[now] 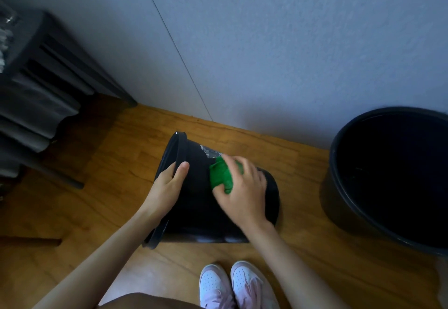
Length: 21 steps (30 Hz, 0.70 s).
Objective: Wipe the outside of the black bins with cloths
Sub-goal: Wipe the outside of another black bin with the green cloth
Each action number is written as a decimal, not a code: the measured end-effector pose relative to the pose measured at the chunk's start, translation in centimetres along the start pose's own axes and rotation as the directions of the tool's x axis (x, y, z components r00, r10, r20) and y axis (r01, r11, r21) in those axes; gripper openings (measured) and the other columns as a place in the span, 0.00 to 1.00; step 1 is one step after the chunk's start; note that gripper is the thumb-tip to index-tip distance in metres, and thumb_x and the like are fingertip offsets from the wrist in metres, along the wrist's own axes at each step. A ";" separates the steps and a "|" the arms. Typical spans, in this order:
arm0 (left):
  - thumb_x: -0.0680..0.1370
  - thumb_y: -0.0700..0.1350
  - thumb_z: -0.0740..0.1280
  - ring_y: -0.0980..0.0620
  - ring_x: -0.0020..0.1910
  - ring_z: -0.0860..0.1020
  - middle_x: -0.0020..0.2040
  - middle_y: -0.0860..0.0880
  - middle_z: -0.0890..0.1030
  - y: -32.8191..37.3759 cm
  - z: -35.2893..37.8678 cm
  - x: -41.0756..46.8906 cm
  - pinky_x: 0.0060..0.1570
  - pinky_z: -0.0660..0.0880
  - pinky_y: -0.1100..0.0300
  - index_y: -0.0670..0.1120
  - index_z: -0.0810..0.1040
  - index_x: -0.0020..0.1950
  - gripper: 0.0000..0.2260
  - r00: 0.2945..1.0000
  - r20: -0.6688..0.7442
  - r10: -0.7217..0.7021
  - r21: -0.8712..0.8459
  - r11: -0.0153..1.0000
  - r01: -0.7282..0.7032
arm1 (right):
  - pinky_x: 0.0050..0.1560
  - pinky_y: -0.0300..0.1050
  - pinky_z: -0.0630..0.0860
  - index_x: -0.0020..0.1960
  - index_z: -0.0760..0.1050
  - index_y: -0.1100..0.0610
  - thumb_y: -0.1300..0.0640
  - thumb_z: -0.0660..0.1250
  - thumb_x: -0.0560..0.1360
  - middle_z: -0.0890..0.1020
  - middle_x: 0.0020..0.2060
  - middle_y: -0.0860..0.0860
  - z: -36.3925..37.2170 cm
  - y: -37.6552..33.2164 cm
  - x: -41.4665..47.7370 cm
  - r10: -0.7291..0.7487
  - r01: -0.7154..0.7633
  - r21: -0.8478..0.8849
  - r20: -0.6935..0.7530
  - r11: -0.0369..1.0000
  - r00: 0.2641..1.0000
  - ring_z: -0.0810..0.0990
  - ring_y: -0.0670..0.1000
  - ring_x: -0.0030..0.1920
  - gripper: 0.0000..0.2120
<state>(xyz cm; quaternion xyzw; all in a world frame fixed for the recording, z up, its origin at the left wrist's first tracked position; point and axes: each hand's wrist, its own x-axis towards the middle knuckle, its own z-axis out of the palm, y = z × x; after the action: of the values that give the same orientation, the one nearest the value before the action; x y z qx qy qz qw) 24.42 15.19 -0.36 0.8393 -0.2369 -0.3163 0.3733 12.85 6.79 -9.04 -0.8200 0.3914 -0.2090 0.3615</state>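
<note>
A small black bin point(196, 202) lies on its side on the wooden floor, its mouth to the left and its base to the right. My left hand point(167, 187) grips the bin's rim, thumb over the outside. My right hand point(242, 187) presses a crumpled green cloth point(219, 175) against the bin's upper outer wall, beside a torn whitish sticker point(209, 152). A second, larger black bin point(339, 187) stands upright at the right, its mouth open and dark inside.
A grey-white wall point(266, 54) runs close behind the bins. A dark slatted rack point(48, 78) with grey folded items stands at the left. My two white shoes point(232, 284) rest on the floor just in front of the lying bin.
</note>
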 end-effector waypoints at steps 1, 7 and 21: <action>0.81 0.53 0.55 0.51 0.52 0.79 0.51 0.48 0.81 -0.1 -0.1 0.0 0.55 0.75 0.53 0.52 0.76 0.50 0.11 1.000 0.007 -0.007 -0.021 1.000 0.008 | 0.62 0.59 0.67 0.68 0.68 0.47 0.46 0.56 0.66 0.71 0.63 0.50 0.1 1.2 0.7 0.061 -0.061 0.005 0.009 0.998 0.998 0.68 0.55 0.66 0.30; 0.81 0.53 0.54 0.51 0.53 0.78 0.52 0.48 0.80 -0.1 -0.4 0.2 0.57 0.74 0.52 0.55 0.74 0.48 0.10 0.998 -0.008 -0.058 -0.089 0.994 0.057 | 0.55 0.46 0.68 0.68 0.69 0.51 0.54 0.65 0.73 0.68 0.64 0.53 -0.8 8.6 1.6 0.411 -0.414 0.044 0.057 0.909 0.910 0.72 0.58 0.61 0.23; 0.81 0.51 0.55 0.53 0.45 0.78 0.45 0.47 0.81 -0.4 0.1 -0.1 0.43 0.73 0.62 0.46 0.77 0.49 0.13 0.999 -0.034 0.023 0.039 0.999 -0.021 | 0.56 0.49 0.74 0.65 0.70 0.48 0.51 0.62 0.68 0.72 0.64 0.50 -0.2 -3.0 -0.7 -0.174 0.174 0.031 0.014 0.984 0.985 0.71 0.55 0.62 0.25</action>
<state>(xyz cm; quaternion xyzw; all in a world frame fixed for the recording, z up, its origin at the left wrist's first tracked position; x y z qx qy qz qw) 24.36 15.48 -0.65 0.8491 -0.2457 -0.2931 0.3645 13.76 8.53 -6.64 -0.8473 0.3121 -0.2389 0.3573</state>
